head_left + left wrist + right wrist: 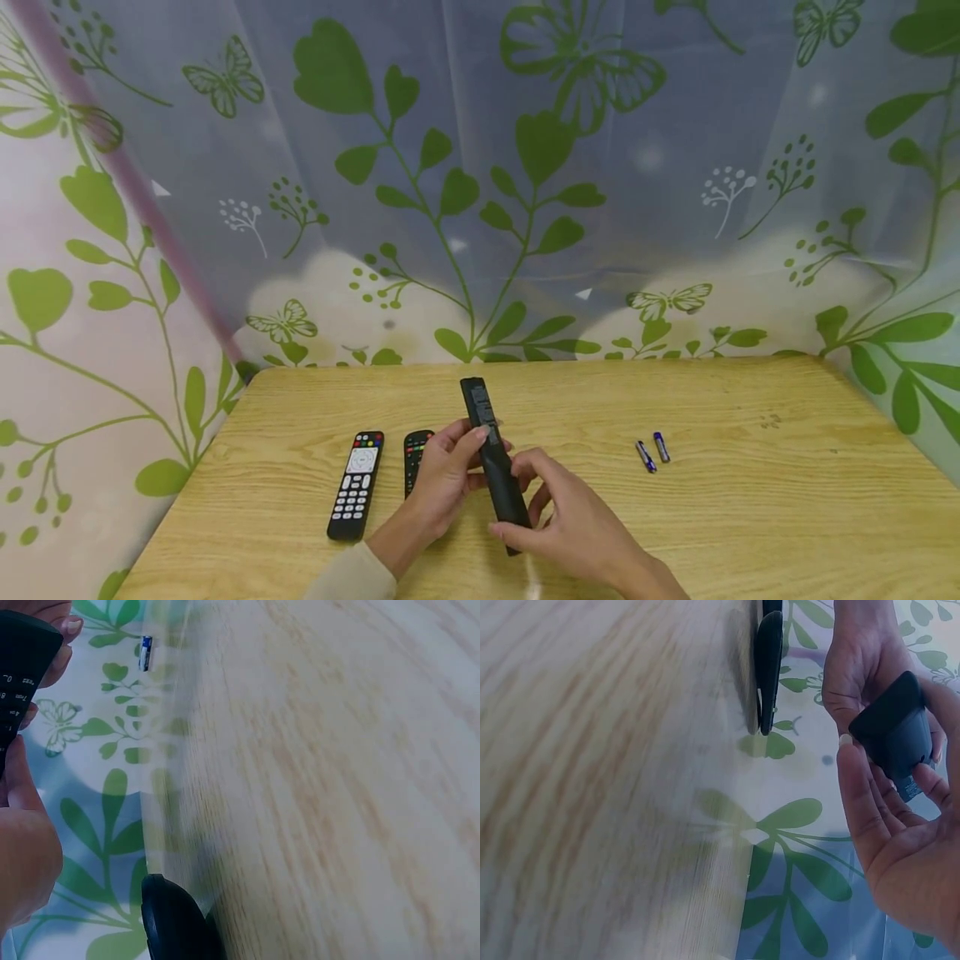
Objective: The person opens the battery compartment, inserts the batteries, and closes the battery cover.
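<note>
A black remote control [495,467] is held up off the table, its back with a printed label turned toward the head camera. My left hand [442,475] grips it around the middle, thumb lying on the back near the label. At the near end, my right hand [570,517] holds it between thumb and curled fingers. The right wrist view shows that end of the remote [896,727] between both hands. Part of its keypad side [19,682] shows in the left wrist view. Whether the battery cover is loose cannot be told.
Left of my hands lies a black remote with white buttons [356,492]. Another black remote [412,458] is partly hidden behind my left hand. Two small blue-and-silver batteries [646,457] lie to the right on the wooden table [750,500]. A patterned curtain [465,208] hangs behind.
</note>
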